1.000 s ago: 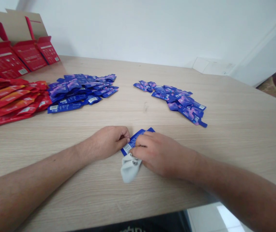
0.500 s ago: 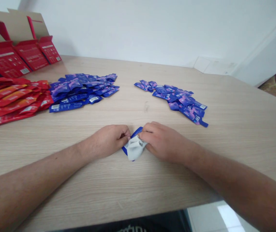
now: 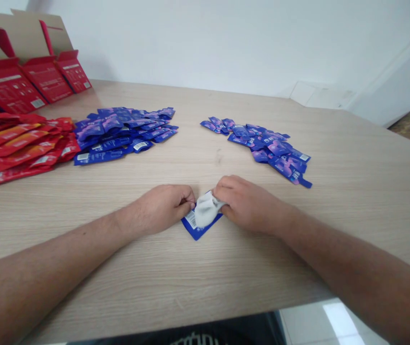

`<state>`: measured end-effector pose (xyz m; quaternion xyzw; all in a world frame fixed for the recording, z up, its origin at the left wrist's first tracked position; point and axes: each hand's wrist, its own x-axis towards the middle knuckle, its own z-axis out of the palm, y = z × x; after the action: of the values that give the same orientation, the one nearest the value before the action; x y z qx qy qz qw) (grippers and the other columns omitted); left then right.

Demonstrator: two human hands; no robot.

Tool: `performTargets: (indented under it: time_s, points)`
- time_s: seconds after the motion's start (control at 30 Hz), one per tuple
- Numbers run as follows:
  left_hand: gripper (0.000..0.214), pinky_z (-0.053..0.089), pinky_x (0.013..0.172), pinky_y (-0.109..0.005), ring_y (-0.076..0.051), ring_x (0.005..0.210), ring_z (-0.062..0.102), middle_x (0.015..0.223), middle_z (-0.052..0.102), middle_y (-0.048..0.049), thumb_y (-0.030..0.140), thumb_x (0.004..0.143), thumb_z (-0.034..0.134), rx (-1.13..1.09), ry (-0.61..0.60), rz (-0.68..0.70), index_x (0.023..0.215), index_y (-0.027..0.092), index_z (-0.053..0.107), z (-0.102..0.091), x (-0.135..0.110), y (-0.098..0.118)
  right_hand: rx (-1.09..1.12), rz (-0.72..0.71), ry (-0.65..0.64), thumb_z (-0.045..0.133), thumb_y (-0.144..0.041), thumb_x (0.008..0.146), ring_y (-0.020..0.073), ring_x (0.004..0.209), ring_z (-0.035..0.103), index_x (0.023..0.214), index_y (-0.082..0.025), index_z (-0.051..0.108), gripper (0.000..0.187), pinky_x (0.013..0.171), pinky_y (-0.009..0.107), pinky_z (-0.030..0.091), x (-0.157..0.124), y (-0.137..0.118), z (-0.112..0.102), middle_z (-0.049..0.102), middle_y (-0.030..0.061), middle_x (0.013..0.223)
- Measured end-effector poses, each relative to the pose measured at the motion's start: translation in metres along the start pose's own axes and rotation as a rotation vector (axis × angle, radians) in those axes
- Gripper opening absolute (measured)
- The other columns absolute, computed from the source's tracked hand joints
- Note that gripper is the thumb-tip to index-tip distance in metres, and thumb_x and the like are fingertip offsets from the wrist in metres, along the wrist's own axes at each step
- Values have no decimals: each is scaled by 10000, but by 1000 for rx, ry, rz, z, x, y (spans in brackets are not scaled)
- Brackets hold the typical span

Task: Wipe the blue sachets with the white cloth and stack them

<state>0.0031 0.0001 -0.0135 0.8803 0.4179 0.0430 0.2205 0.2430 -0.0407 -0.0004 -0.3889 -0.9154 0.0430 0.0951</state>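
Observation:
A blue packet (image 3: 196, 234) with a barcode label lies flat on the table in front of me. My left hand (image 3: 167, 207) pinches its left edge between thumb and fingers. Bunched in my right hand (image 3: 246, 203) is a whitish cloth (image 3: 205, 211), pressed on the packet's upper face and covering its middle. The packet's far corner is mostly hidden behind the cloth and my right fingers.
A heap of blue packets (image 3: 118, 129) lies at the left, beside red packets (image 3: 21, 148). Open red cartons (image 3: 6, 86) stand behind them. Another group of blue packets (image 3: 269, 146) is spread at the right. A white wall (image 3: 205, 43) bounds the table (image 3: 147, 282).
My right hand has moved the cloth slightly up and right across the packet, uncovering its near corner and more of the barcode. My left hand keeps its pinch.

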Motion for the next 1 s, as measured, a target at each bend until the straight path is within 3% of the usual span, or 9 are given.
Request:
performTargets:
  time_s: [0.07, 0.13, 0.3, 0.37, 0.5, 0.6, 0.7, 0.8, 1.0]
  points:
    - [186, 338, 588, -254, -133, 659, 572, 742, 669, 26, 286, 867, 463, 3, -1, 0, 849, 237, 641, 0, 0, 0, 44, -96, -76, 540, -150, 883, 208, 936, 533, 923, -172, 613, 86, 870, 336, 425, -2, -7, -1, 596, 76, 962]
    - [185, 341, 592, -255, -135, 664, 571, 750, 672, 21, 298, 870, 469, 3, -2, -3, 852, 233, 642, 0, 0, 1, 56, -95, -114, 545, -145, 878, 201, 924, 541, 915, -176, 609, 80, 855, 325, 428, -3, -6, -4, 600, 69, 954]
    - [171, 333, 589, -256, -136, 662, 561, 749, 669, 18, 316, 872, 487, 14, 12, -2, 828, 228, 627, -1, 0, 2, -57, 142, 20, 539, -152, 883, 217, 925, 532, 968, -154, 607, 109, 863, 345, 422, 2, 5, -1, 587, 88, 971]
    - [176, 333, 590, -256, -139, 673, 563, 759, 672, 14, 308, 872, 480, 14, 23, -6, 831, 229, 632, 0, 0, 2, -53, 90, 38, 532, -168, 897, 222, 932, 523, 962, -156, 607, 100, 867, 349, 420, 4, -6, 3, 584, 92, 980]
    - [207, 335, 578, -250, -134, 659, 555, 742, 659, 14, 320, 887, 455, -11, 6, 1, 845, 223, 633, -1, -1, 1, 59, -206, -72, 534, -165, 902, 209, 924, 521, 927, -184, 613, 85, 860, 342, 422, 0, -35, 3, 594, 63, 942]
    - [191, 354, 583, -241, -125, 647, 558, 734, 657, 22, 308, 883, 458, -34, 16, -5, 862, 217, 626, -9, -1, -1, 141, -128, -54, 564, -129, 855, 204, 950, 529, 955, -183, 604, 120, 859, 336, 439, -4, -31, 1, 590, 68, 1018]
    - [201, 373, 593, -250, -139, 669, 581, 763, 673, 4, 317, 882, 459, 67, 127, -54, 870, 214, 631, -30, 0, -9, 157, -24, -15, 552, -109, 850, 213, 960, 532, 932, -173, 593, 112, 887, 360, 448, -4, -11, 1, 582, 76, 1019]
    - [250, 397, 642, -275, -176, 751, 613, 849, 697, -40, 318, 896, 425, 306, 300, -118, 878, 204, 646, -63, -2, -23, 192, -15, -5, 543, -115, 870, 210, 945, 536, 932, -170, 585, 93, 889, 357, 455, -2, 1, 4, 583, 70, 985]
    - [406, 409, 790, -315, -249, 941, 627, 957, 674, -87, 353, 961, 301, 744, 522, -359, 967, 131, 641, -130, -5, -80, 217, -34, -7, 542, -110, 876, 214, 974, 534, 969, -169, 595, 122, 922, 368, 441, -2, -1, 8, 597, 71, 1017]
